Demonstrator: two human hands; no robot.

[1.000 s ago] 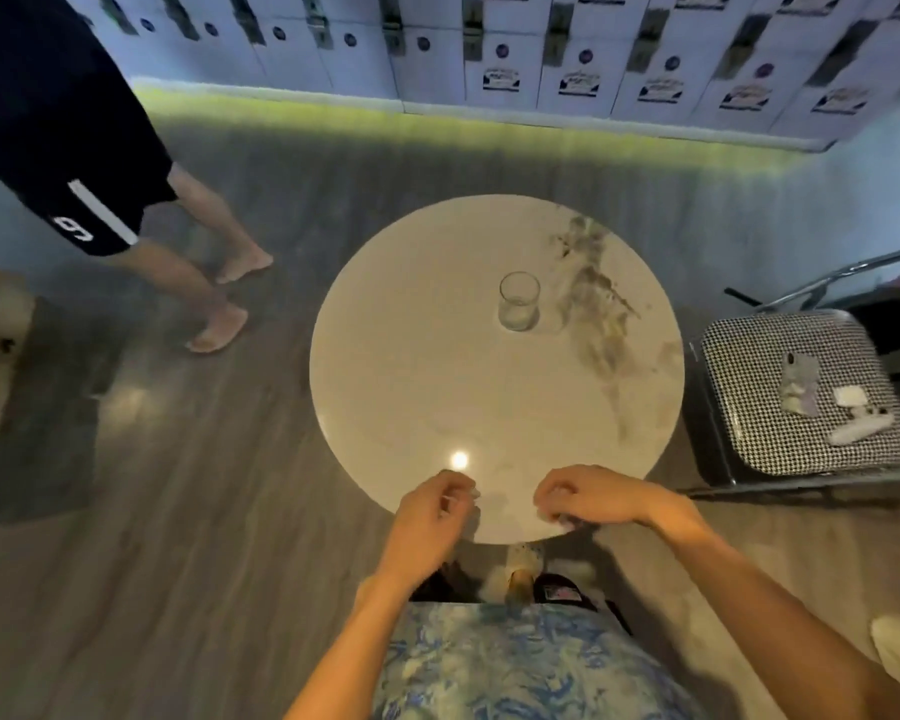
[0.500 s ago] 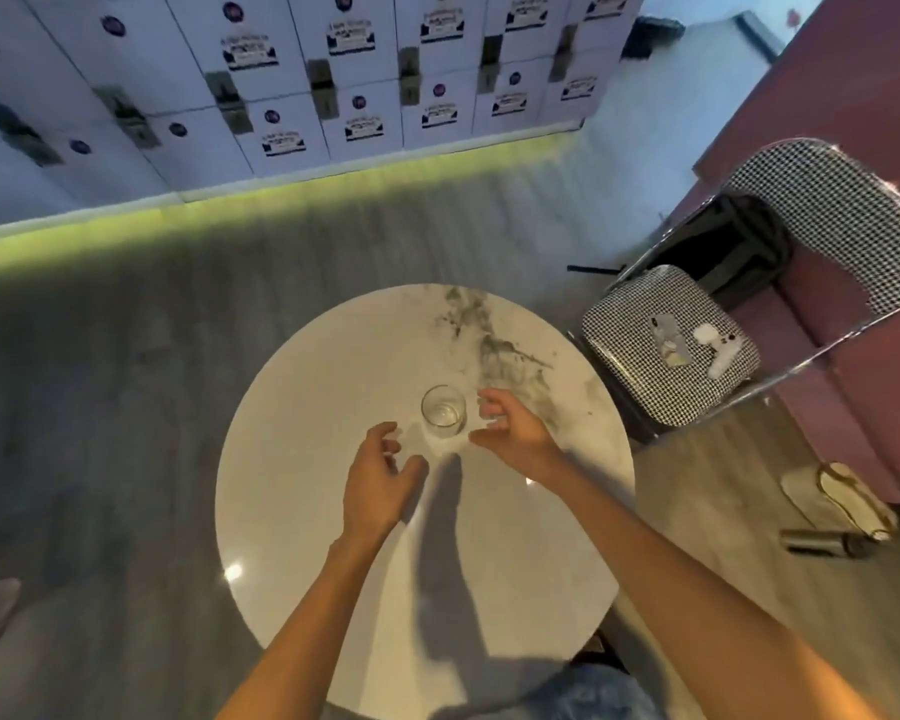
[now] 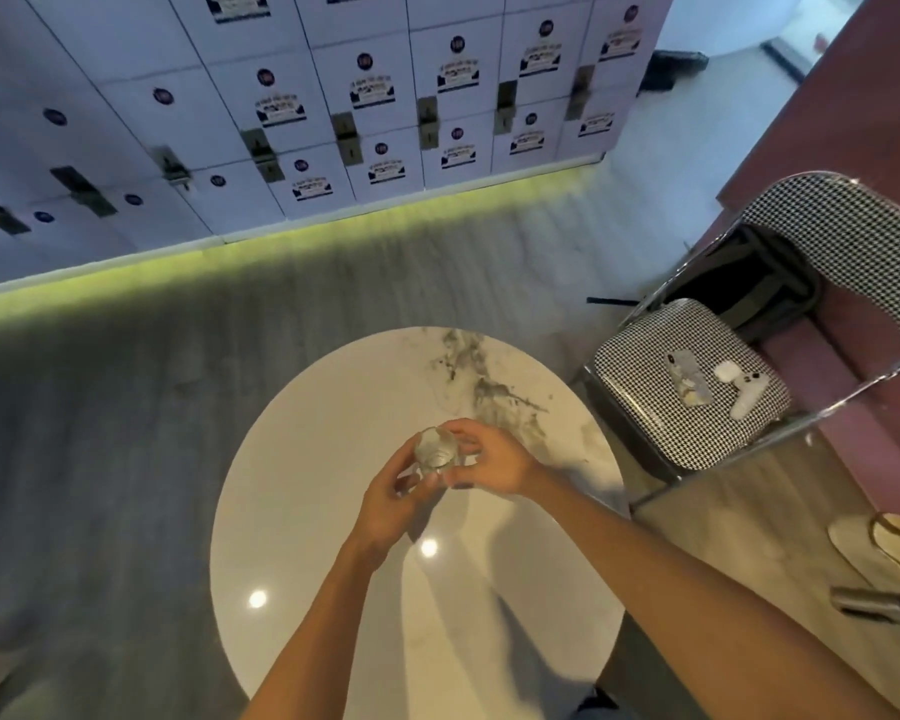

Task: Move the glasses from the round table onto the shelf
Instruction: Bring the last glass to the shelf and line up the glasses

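Both hands on the glass [image 3: 436,451] over the table's [image 3: 328,439] middle.
My left hand [image 3: 392,504] at its 7 o'clock and right hand [image 3: 495,459] at 3 curl round it; mouth faces me, axis near upright.

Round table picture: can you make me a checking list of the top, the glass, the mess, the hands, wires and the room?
Surface: round table, pale marble, dark veins.
Job's things: one glass; no shelf in view.
Clutter: phone on the chair seat.
Hands: left hand and right hand both grip the glass.
Cables: nothing seen.
Surroundings: lockers behind, slipper on floor.
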